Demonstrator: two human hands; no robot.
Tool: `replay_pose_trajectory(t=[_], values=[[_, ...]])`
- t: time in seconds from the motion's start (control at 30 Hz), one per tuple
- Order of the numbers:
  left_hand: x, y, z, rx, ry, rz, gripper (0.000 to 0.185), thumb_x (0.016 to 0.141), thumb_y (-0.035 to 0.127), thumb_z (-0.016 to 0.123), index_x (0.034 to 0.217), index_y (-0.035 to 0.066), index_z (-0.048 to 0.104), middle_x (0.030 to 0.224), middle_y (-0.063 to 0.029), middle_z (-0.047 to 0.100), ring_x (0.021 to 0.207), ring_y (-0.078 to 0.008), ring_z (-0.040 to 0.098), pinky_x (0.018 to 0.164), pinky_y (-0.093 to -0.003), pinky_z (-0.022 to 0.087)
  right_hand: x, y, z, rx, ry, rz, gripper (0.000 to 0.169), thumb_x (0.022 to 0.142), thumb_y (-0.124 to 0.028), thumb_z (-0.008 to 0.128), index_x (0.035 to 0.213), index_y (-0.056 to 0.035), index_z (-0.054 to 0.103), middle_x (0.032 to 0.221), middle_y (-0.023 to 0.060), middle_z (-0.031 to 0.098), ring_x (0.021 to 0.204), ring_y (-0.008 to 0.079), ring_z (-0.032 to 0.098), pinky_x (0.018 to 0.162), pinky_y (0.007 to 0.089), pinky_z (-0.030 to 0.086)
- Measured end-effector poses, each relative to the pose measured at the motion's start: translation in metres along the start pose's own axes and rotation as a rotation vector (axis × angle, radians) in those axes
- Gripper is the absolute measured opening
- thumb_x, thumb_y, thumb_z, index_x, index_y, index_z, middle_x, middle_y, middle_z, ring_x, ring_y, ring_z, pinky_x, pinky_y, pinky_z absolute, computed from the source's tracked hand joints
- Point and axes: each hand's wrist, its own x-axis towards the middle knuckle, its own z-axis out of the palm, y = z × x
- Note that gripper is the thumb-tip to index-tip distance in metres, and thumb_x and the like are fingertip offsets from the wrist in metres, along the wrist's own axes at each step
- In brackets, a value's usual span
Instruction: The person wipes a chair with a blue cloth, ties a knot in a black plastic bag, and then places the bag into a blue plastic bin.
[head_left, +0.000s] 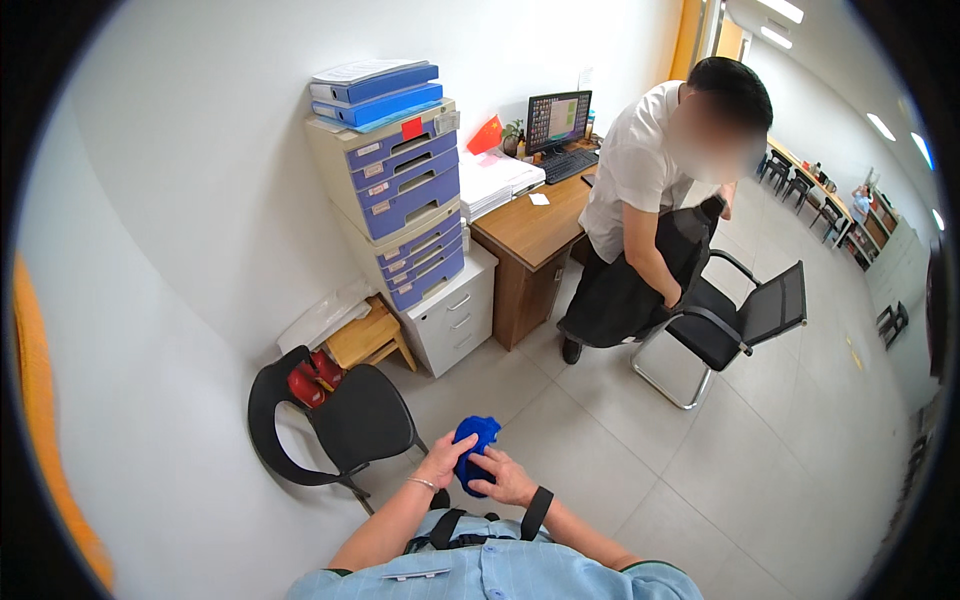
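Note:
A soft, crumpled blue bundle (478, 429) is held in front of my waist; whether it is cloth or plastic film I cannot tell. My left hand (445, 459) grips its left side, the thumb lying across the top. From the right, my right hand (507, 478) holds the lower part, its fingers bent over the face of the bundle. Both hands hide some of it. A black chair (364, 412) stands just beyond my left hand, against the wall side.
Another person (637, 157) bends over a dark cloth item (630, 300) beside a black mesh armchair (769, 307). Ahead are a wooden desk (525, 225), a white drawer cabinet (442, 337) bearing purple drawer units (405, 187), and a small wooden stool (364, 337).

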Motion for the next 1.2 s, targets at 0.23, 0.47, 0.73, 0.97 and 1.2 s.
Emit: replay_pose_trajectory(t=[0.23,0.47,0.73,0.97,1.2], values=[[0.003,0.072,0.016,-0.21,-0.028,0.237,0.033,0.094,0.019,0.056,0.122,0.001,0.054,0.113,-0.0091,0.062,0.101,-0.018,0.061,0.09,-0.034,0.049,0.042,-0.024,-0.051,0.657,0.294,0.044,0.043,0.085,-0.015,0.064,0.126,-0.0093,0.059,0.139,0.013,0.046,0.127,0.0214,0.042,0.094,0.0312,0.042],[0.007,0.153,-0.003,-0.342,-0.111,0.373,0.032,0.098,0.022,0.051,0.124,0.004,0.054,0.118,-0.0075,0.062,0.105,-0.0174,0.059,0.094,-0.0335,0.048,0.114,-0.056,-0.078,1.104,0.487,-0.047,0.024,0.084,-0.001,0.063,0.108,0.0001,0.067,0.116,0.0081,0.061,0.102,0.015,0.056,0.087,0.027,0.044],[0.032,0.19,-0.057,-0.443,-0.058,0.466,0.028,0.098,0.026,0.051,0.121,0.011,0.057,0.116,-0.0015,0.062,0.109,-0.0158,0.055,0.099,-0.0342,0.041,0.163,-0.107,-0.098,1.339,0.579,-0.096,0.016,0.08,0.008,0.061,0.093,0.0004,0.063,0.099,0.0074,0.064,0.087,0.0134,0.059,0.08,0.0263,0.047],[0.06,0.186,-0.061,-0.814,-0.315,0.221,0.042,0.098,0.039,0.046,0.128,0.01,0.051,0.12,-0.0085,0.059,0.108,-0.0242,0.057,0.096,-0.0406,0.045,0.168,-0.155,-0.059,0.098,0.15,-0.543,0.029,0.067,0.012,0.057,0.091,-0.0033,0.062,0.099,0.0127,0.058,0.09,0.0292,0.059,0.078,0.0345,0.049],[0.056,0.192,-0.025,-0.654,-0.267,0.392,0.049,0.099,0.042,0.04,0.134,0.009,0.046,0.127,-0.0101,0.056,0.113,-0.0244,0.055,0.099,-0.0379,0.043,0.14,-0.1,-0.067,0.482,0.217,-0.111,0.024,0.081,-0.002,0.062,0.104,-0.0024,0.06,0.1,0.0084,0.063,0.087,0.0168,0.062,0.074,0.0283,0.05]])
